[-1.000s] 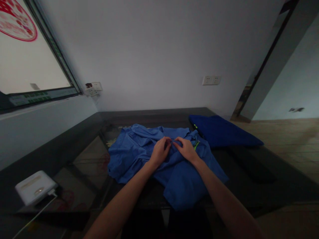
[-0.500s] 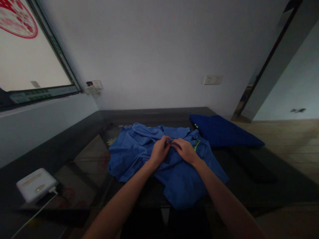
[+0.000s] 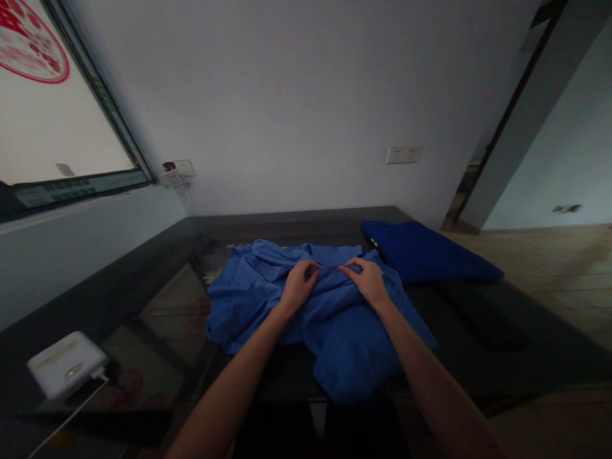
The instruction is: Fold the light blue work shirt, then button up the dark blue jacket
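Note:
A rumpled blue shirt (image 3: 268, 299) lies spread on a dark glass-topped table (image 3: 157, 319). My left hand (image 3: 297, 285) rests on the middle of the shirt with its fingers curled and pinching the cloth. My right hand (image 3: 370, 280) sits a short way to the right, its thumb and fingers also closed on a fold of the same shirt. A stretch of fabric runs taut between the two hands.
A folded darker blue garment (image 3: 425, 252) lies at the table's far right. A white box with a cable (image 3: 64, 363) sits at the near left edge. Wall sockets (image 3: 405, 153) and a window (image 3: 57, 121) lie beyond; wooden floor (image 3: 564, 268) opens to the right.
My hands were close together, fingertips almost touching on the shirt. Now they have drawn apart sideways, each keeping its pinch, and the cloth between them is stretched out.

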The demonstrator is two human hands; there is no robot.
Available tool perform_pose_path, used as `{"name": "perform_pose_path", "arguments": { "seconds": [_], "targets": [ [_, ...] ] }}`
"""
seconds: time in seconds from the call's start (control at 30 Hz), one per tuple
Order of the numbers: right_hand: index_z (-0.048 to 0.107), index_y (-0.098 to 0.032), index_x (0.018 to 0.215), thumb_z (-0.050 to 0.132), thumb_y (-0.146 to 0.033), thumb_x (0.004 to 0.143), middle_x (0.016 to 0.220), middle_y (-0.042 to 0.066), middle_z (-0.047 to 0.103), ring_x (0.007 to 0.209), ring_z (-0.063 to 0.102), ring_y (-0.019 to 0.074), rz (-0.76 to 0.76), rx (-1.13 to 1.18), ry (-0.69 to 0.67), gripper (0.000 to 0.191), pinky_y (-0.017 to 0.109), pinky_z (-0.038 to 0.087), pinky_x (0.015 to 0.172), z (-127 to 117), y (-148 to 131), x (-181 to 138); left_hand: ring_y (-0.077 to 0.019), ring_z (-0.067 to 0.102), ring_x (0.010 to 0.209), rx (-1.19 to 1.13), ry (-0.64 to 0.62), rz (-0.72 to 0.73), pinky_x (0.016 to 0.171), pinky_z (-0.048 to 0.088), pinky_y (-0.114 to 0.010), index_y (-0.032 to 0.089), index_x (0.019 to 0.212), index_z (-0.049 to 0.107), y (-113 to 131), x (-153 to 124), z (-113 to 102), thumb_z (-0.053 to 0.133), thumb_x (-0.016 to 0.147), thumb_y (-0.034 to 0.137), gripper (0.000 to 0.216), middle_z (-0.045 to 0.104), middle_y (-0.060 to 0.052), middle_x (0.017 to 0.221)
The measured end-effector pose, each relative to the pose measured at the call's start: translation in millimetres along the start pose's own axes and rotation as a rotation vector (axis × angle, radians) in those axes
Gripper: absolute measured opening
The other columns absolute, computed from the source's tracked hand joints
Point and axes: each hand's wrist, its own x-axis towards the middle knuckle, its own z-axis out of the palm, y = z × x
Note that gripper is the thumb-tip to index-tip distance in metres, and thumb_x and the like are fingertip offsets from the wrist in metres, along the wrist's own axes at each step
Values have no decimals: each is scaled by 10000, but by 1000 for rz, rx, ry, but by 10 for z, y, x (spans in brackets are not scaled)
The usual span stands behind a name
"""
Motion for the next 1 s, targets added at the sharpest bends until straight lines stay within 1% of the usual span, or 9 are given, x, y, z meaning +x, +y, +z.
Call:
{"name": "perform_pose_path", "arguments": {
  "seconds": [0.13, 0.23, 0.4, 0.5, 0.6, 0.73, 0.87, 0.93, 1.0],
  "targets": [
    [686, -198, 737, 569, -470, 803, 780, 66, 716, 751, 651, 239, 66, -14, 128, 303, 337, 454, 731, -108, 120, 53, -172, 604, 832, 65, -103, -47, 795, 481, -315, 174, 912, 620, -110, 15, -30, 519, 835, 175, 127, 648, -38, 882],
    [688, -189, 739, 542, -522, 797, 761, 78, 712, 733, 644, 244, 103, -28, 200, 369, 340, 454, 715, -187, 192, 90, -183, 610, 859, 108, -177, -63, 828, 486, -341, 172, 926, 628, -175, 4, -32, 551, 801, 156, 147, 655, -49, 903],
    [681, -183, 741, 529, -546, 799, 778, 91, 714, 748, 643, 248, 87, -29, 237, 397, 333, 452, 717, -250, 208, 114, -222, 575, 1058, 83, -264, -67, 966, 435, -401, 171, 1113, 583, -227, -53, 2, 637, 734, 154, 383, 611, -104, 1132],
    [675, -186, 744, 533, -535, 803, 782, 88, 713, 759, 644, 251, 82, -14, 235, 382, 334, 448, 724, -258, 177, 109, -242, 537, 1138, 86, -263, -75, 1008, 401, -425, 182, 1209, 527, -236, -76, 21, 652, 734, 187, 492, 567, -122, 1220],
    [668, -183, 753, 535, -516, 809, 782, 85, 709, 775, 643, 253, 71, 18, 230, 363, 334, 443, 735, -268, 135, 101, -241, 549, 1124, 78, -259, -97, 1002, 405, -418, 173, 1236, 500, -253, -69, 32, 648, 747, 199, 512, 571, -129, 1215],
    [652, -184, 745, 527, -515, 814, 762, 70, 694, 766, 631, 240, 47, 68, 242, 361, 320, 443, 731, -286, 58, 89, -235, 578, 1040, 85, -244, -108, 960, 426, -415, 159, 1139, 558, -277, -42, 38, 662, 743, 220, 414, 618, -114, 1116],
    [622, -184, 692, 499, -519, 835, 681, 31, 644, 685, 594, 198, 9, 106, 221, 385, 280, 426, 683, -299, -8, 80, -251, 564, 998, 182, -229, -108, 915, 436, -417, 159, 1050, 597, -261, -33, 37, 702, 701, 250, 376, 623, -100, 1050],
    [593, -185, 647, 477, -522, 850, 622, 15, 601, 632, 563, 177, 2, 99, 220, 411, 265, 406, 642, -301, -3, 82, -256, 549, 987, 244, -216, -98, 897, 435, -415, 161, 998, 602, -238, -27, 28, 702, 693, 247, 332, 613, -92, 1018],
    [563, -188, 610, 455, -515, 867, 581, 5, 562, 592, 534, 165, 18, 59, 220, 430, 261, 385, 610, -296, 42, 86, -254, 537, 973, 275, -173, -74, 880, 435, -408, 165, 941, 586, -206, -13, 8, 689, 686, 222, 280, 600, -79, 992]
  ]
}}
